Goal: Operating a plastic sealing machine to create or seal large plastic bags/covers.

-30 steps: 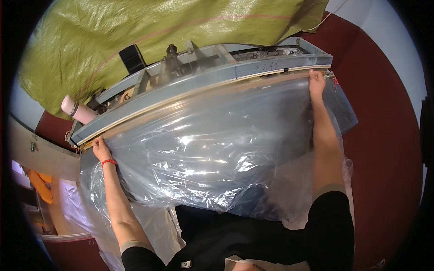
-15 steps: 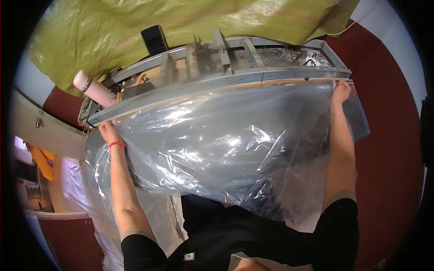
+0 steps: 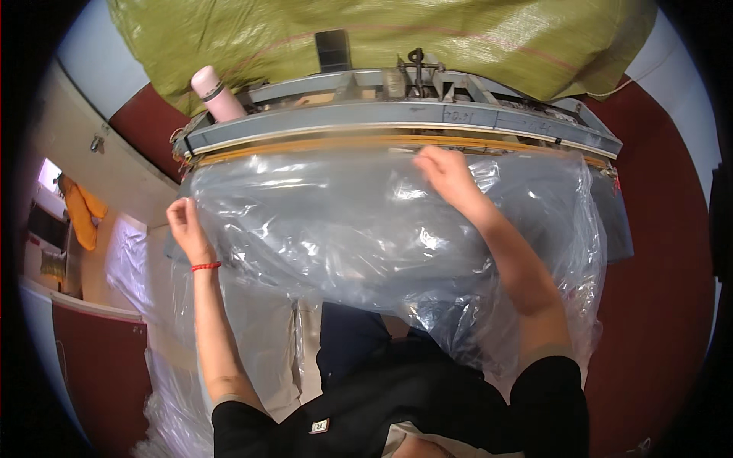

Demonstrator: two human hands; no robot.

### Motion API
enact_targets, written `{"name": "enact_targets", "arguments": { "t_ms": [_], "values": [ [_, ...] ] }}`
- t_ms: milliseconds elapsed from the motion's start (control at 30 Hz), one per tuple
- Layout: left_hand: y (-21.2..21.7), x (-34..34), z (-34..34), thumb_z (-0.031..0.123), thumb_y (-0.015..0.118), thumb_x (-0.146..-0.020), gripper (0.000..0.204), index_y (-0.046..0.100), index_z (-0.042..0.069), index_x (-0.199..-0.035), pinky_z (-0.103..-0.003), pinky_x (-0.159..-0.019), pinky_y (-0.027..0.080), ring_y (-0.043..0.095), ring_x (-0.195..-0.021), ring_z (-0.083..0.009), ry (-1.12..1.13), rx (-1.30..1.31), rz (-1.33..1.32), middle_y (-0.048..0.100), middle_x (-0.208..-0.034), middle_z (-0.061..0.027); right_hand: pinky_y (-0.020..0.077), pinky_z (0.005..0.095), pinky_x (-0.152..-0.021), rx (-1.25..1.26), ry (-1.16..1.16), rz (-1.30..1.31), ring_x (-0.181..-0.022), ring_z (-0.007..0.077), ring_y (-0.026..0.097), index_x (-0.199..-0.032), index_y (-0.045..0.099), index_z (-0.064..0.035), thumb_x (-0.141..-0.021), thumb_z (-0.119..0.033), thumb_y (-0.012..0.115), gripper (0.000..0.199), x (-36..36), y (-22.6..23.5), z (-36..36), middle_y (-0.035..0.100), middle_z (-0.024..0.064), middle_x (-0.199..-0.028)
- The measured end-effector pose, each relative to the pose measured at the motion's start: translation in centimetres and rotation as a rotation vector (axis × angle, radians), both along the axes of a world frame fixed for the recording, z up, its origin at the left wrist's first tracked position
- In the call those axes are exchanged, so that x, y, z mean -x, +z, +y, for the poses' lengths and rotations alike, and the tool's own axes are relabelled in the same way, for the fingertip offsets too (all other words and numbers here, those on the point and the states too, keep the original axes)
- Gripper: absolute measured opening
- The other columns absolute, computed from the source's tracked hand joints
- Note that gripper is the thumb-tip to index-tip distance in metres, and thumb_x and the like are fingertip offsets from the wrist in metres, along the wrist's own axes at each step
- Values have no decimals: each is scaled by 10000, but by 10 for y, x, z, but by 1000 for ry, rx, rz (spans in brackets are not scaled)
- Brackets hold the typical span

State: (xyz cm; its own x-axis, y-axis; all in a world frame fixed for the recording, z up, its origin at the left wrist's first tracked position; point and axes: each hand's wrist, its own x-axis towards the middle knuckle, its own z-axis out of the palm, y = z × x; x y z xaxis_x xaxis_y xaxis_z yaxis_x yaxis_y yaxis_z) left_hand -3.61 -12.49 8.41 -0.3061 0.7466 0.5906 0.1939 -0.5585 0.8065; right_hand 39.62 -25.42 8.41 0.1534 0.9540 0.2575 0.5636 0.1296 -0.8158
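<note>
A wide sheet of clear plastic film (image 3: 343, 221) drapes over the dark work surface toward my body. My left hand (image 3: 189, 233), a red bead bracelet at its wrist, is by the film's left edge. Its fingers are bent together in a pinch; what lies between them I cannot make out. Over the film's far middle is my right hand (image 3: 452, 179), its curled fingers smeared by motion. Just beyond that hand, an orange-brown strip (image 3: 305, 145) runs along the film's far edge. A grey metal beam (image 3: 321, 119) lies behind the strip, with a narrow gap between them.
A pink bottle (image 3: 221, 99) leans at the left end of the metal frame. Behind the frame, a dark phone (image 3: 333, 50) rests against a yellow-green woven sheet (image 3: 458, 38). More clear film (image 3: 172, 404) hangs at the lower left, near a pale cabinet (image 3: 114, 149).
My right hand has left the film's right end and moved to the middle. My left hand has drawn back from the beam. A gap now shows between beam and strip. The view has shifted.
</note>
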Motion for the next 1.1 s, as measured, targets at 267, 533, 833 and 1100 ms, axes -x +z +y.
{"name": "enact_targets", "arguments": {
  "t_ms": [267,533,833,1100],
  "values": [
    [-34,-31,-69,238,688,-653,611,440,50,-1179,-431,-980,255,267,-1214,-357,-346,9,1239,376,-1254,-168,409,253,-598,-119,-716,-286,-618,97,486,-748,593,-7,-776,-208,589,202,-186,-51,-147,573,43,-649],
    [-41,-62,-69,373,553,-760,562,372,204,-1265,-622,-932,179,181,-1264,-354,-245,262,1450,276,-1357,-78,412,332,-569,56,-932,-570,-599,231,536,-773,559,-61,-795,-298,571,239,-293,-64,-272,562,114,-656],
    [-23,-28,-93,167,523,-812,234,571,4,-973,-329,-813,417,542,-935,-292,-99,128,692,579,-985,-143,410,365,-577,41,-957,-612,-608,297,510,-795,528,-61,-824,-315,532,256,-301,-71,-274,561,145,-701],
    [-11,-78,-104,95,491,-822,267,533,1,-1068,-340,-893,377,489,-1056,-282,-632,-18,927,536,-1113,-137,413,377,-577,110,-1012,-677,-636,323,531,-813,526,-70,-826,-337,522,268,-301,-68,-271,569,149,-718]
  ]
}}
